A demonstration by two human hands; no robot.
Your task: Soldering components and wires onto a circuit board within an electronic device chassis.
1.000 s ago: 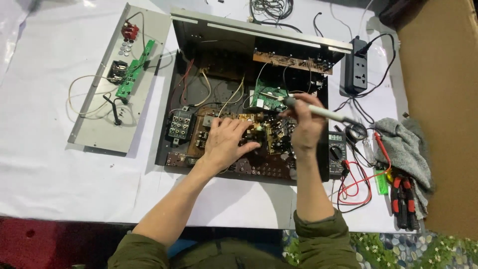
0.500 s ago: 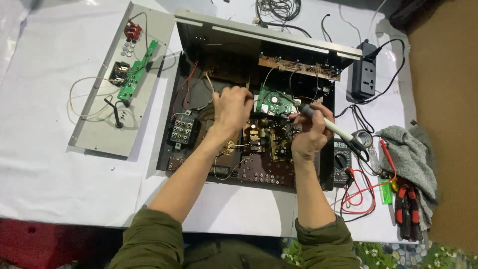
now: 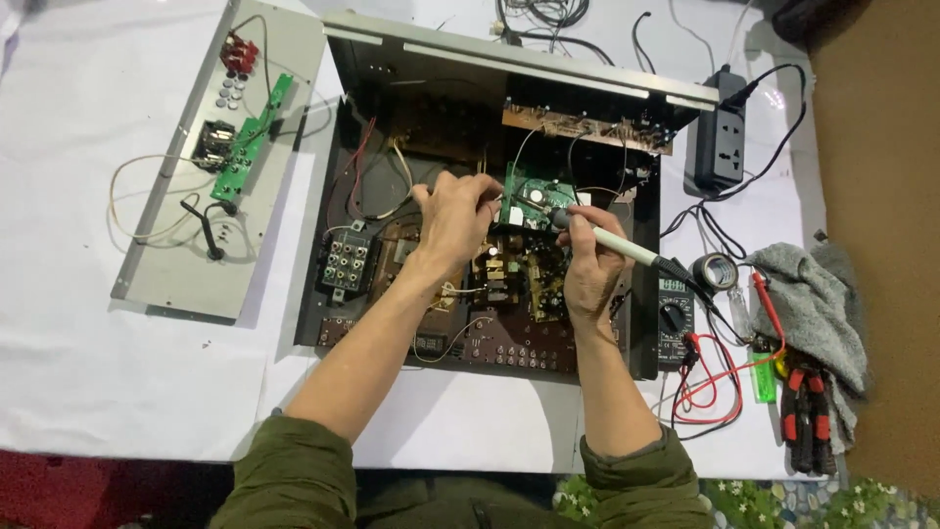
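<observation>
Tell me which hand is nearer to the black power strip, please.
The right hand. It holds the soldering iron inside the open chassis, left of and below the black power strip. The left hand is farther left.

Both forearms reached up from the bottom edge, bare from the rolled olive sleeves to the wrists. The left arm ran diagonally up and to the right, its wrist nearly straight. The left hand (image 3: 458, 217) lay palm down, back to the camera, fingers bent and pinched together at the tips. The right arm rose almost vertically. The right hand (image 3: 590, 263) was curled in a pen-like grip, thumb and forefinger closed together, knuckles turned left. The two hands sat near each other, not touching.
</observation>
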